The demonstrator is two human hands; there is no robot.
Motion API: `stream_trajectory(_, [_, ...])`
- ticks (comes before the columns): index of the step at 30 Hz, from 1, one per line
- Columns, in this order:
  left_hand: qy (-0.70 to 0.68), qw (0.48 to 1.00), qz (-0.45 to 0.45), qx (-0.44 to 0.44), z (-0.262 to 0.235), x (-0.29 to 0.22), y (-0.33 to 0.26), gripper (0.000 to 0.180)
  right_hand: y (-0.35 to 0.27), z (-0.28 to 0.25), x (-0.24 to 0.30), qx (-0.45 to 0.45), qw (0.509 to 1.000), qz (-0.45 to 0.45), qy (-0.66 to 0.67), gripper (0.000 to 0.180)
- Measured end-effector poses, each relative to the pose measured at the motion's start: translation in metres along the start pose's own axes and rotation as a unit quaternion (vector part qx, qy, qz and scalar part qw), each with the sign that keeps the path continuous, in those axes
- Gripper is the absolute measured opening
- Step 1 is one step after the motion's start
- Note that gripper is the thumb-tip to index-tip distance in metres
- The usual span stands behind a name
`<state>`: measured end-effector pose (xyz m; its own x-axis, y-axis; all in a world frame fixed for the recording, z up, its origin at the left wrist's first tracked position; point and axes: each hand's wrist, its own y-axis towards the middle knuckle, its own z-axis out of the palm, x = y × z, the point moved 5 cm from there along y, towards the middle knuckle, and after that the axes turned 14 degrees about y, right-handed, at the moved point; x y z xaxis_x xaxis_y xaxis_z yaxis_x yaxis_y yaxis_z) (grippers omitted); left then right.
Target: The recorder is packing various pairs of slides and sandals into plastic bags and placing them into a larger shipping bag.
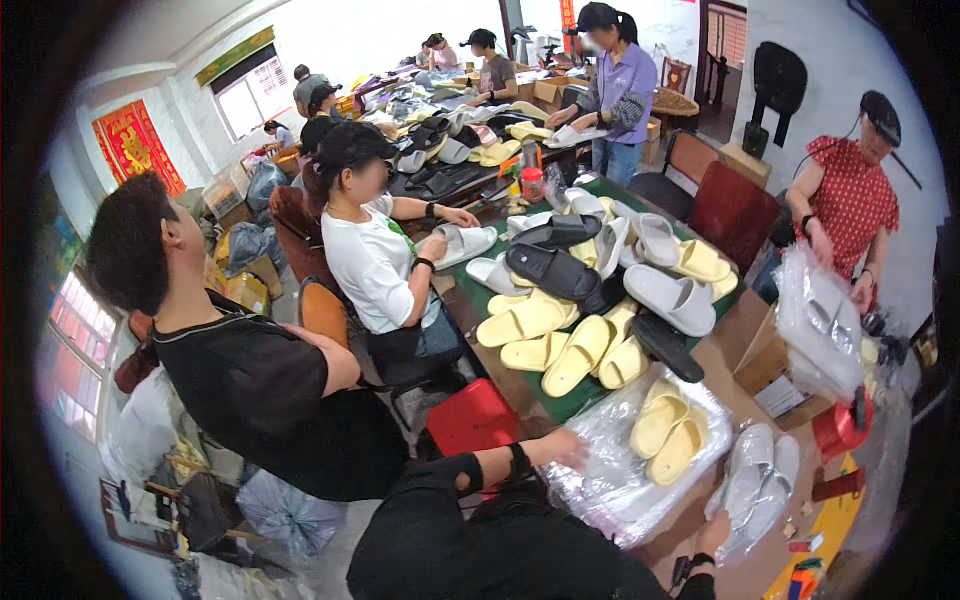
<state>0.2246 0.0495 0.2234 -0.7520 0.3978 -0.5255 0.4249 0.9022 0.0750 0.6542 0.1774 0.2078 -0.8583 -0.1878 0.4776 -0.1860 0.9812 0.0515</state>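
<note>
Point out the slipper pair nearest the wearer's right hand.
The grey pair in clear plastic, right by the right hand; the yellow pair on the clear bags is farther from it.

Glossy crinkled plastic bags (600, 485), matt yellow slippers (678, 454), cardboard box (762, 372)

Looked down and forward from the wearer's head through a wide fisheye, close above the green tabletop (572, 405), reaching out to the far-left window (258, 97).
</note>
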Motion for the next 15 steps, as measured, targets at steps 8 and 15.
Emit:
stream_trajectory(8, [-0.384, 0.917, -0.107, 0.001, 0.004, -0.069, 0.049, 0.023, 0.01, -0.138, 0.128, -0.281, 0.941, -0.147, 0.116, 0.018])
stream_trajectory(15, [-0.442, 0.887, -0.113, 0.074, -0.017, -0.165, 0.112, 0.022, -0.012, -0.093, 0.191, -0.015, 0.955, -0.184, 0.233, 0.027])
